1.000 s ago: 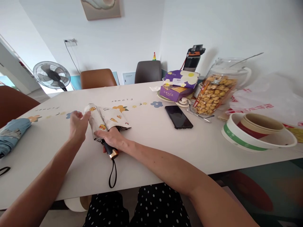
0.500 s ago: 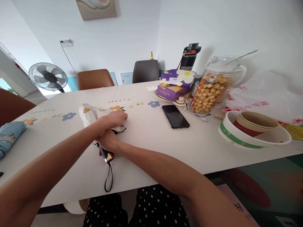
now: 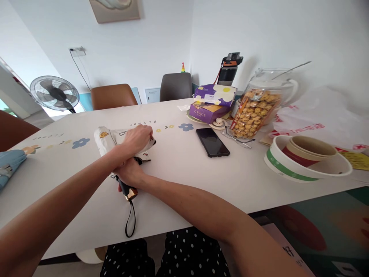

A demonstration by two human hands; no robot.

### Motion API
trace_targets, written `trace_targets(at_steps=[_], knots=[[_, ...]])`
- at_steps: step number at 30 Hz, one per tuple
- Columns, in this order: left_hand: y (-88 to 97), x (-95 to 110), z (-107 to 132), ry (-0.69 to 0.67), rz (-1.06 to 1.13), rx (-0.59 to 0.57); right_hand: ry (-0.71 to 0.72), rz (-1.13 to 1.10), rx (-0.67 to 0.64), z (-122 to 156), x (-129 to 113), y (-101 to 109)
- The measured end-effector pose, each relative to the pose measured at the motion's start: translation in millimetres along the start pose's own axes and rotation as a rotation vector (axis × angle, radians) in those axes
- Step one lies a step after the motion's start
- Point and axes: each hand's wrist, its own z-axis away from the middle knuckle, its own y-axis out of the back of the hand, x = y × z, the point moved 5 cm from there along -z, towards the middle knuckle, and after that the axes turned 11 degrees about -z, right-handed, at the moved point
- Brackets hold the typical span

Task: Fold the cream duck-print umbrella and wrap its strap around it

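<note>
A folded white umbrella [image 3: 108, 137] with small orange prints lies on the white table [image 3: 178, 169]. Its black handle with a gold cap [image 3: 128, 192] points toward me, and a black wrist strap [image 3: 130, 221] trails to the table's near edge. My right hand [image 3: 129, 174] is closed round the umbrella just above the handle. My left hand [image 3: 138, 139] crosses over the right one and grips a loose flap of the umbrella's fabric at its right side.
A black phone [image 3: 212, 142] lies to the right of the umbrella. Behind it are a purple box [image 3: 208, 110], a snack bag [image 3: 251, 115] against a glass jar, a plastic bag [image 3: 319, 119] and stacked bowls [image 3: 308, 157]. A blue folded umbrella [image 3: 10, 163] lies far left. Chairs and a fan stand beyond.
My left hand has moved from the umbrella's left side across to its right and closed on the fabric flap, lifting it slightly. My right hand has kept its grip near the handle.
</note>
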Motion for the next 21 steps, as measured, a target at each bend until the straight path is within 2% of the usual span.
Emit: trace_targets(at_steps=[3,5,7,9,12,17,21], knots=[[27.1,-26.2,11.1,0.172,0.327,0.285,0.018,-0.043,0.016,-2.2,1.2,0.6],[37.5,-49.7,22.0,0.202,0.585,0.441,0.013,-0.097,0.034,-4.4,3.0,2.1],[40.2,-76.7,36.1,0.222,0.780,0.580,0.007,-0.164,0.055,-6.8,4.0,4.2],[34.9,-103.1,53.9,0.280,0.866,0.695,-0.022,-0.221,0.071,-8.6,5.0,6.1],[13.3,-131.0,82.4,0.413,0.955,0.751,-0.052,-0.267,0.076,-9.5,4.8,7.8],[-21.5,-143.2,111.6,0.579,0.926,0.640,-0.034,-0.263,0.057,-7.0,0.6,9.5],[-27.2,-151.8,118.9,0.706,1.118,0.779,-0.035,-0.259,-0.011,-2.6,-5.3,8.1]])
